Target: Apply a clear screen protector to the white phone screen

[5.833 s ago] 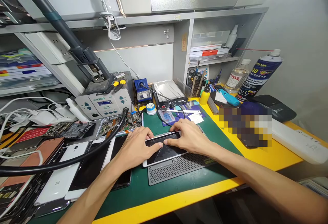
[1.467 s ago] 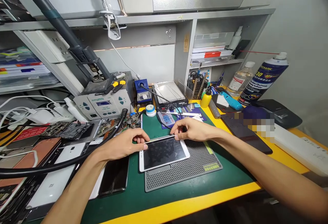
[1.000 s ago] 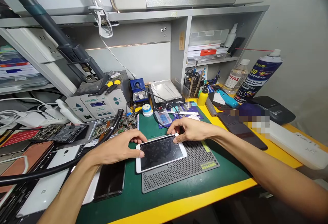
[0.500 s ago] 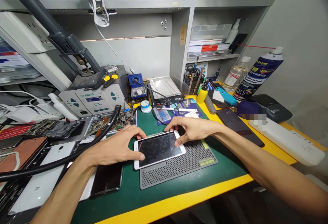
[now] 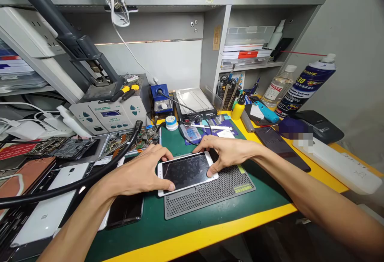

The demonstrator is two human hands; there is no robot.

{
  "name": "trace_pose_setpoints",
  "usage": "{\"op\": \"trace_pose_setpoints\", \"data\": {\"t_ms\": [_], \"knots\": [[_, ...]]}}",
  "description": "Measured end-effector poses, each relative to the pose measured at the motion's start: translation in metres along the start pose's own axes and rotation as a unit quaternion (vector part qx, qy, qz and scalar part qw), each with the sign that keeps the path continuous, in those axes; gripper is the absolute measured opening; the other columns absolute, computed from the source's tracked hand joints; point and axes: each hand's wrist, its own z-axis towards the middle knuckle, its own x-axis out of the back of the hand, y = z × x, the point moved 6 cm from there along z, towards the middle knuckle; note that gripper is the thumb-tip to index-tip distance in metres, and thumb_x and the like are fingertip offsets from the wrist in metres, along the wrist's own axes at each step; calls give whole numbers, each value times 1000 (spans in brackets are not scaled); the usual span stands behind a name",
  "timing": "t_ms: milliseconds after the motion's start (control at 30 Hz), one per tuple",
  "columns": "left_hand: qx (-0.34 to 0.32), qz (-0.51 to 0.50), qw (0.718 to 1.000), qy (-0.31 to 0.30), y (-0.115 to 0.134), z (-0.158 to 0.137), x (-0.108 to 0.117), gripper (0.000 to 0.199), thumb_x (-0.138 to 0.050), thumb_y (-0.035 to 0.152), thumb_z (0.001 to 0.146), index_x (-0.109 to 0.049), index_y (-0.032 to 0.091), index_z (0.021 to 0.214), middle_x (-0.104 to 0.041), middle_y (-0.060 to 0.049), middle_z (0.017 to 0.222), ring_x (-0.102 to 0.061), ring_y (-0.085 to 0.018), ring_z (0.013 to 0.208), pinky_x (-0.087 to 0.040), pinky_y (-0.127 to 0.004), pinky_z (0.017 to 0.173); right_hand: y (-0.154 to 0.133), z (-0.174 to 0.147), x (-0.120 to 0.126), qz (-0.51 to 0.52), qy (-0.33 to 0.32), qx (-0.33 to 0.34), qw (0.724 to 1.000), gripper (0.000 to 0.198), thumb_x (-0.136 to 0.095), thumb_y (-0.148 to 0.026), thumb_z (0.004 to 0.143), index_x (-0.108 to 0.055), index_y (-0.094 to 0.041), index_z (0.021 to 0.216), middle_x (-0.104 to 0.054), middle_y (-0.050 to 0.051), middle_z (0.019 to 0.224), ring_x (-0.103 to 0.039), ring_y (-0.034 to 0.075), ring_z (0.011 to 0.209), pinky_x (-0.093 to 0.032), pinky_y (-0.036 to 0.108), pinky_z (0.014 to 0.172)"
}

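A white-framed smartphone [image 5: 186, 174] with a smudged black screen lies sideways over the grey honeycomb pad [image 5: 207, 200]. My left hand [image 5: 150, 170] grips its left end, thumb on the front near the lower corner and fingers at the far edge. At the right end, my right hand [image 5: 223, 154] presses its thumb on the front, with the fingers curled behind the far edge. The fingertips beneath or behind the phone are partly hidden. The pad rests on a green mat [image 5: 210, 224].
A black hose [image 5: 90, 184] crosses over several phones at the left, including a white phone [image 5: 46, 210]. Behind are a hot-air station [image 5: 111, 114], a blue soldering station [image 5: 162, 100] and a yellow bottle [image 5: 238, 110]. A dark phone [image 5: 282, 148] and a spray can [image 5: 304, 88] stand right.
My left thumb has slid slightly right along the phone's front, and my right thumb sits a little lower and further right. Both hands keep hold; the view has shifted slightly.
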Motion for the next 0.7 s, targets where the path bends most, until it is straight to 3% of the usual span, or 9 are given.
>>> {"op": "trace_pose_setpoints", "data": {"t_ms": [333, 700], "knots": [[2, 7, 1000, 28, 6, -1, 0, 63, -77, 64, 63, -58, 26, 110, -54, -6, 112, -51, -30, 106, -45, -35, 85, -3, 0, -4, -20, 14, 3, 1000, 75, -85, -50, 64, -62, -22, 130, -57, 8, 117, -51, 29, 114, -43, 36, 94], [19, 14, 999, 48, 7, 3, -5, 67, -71, 75, 63, -57, 25, 105, -55, -7, 108, -52, -30, 98, -45, -36, 78, -6, 4, -3, -16, 52, -13, 998, 58, -78, -56, 75, -67, -21, 120, -59, 8, 107, -55, 25, 99, -45, 33, 83]]}}
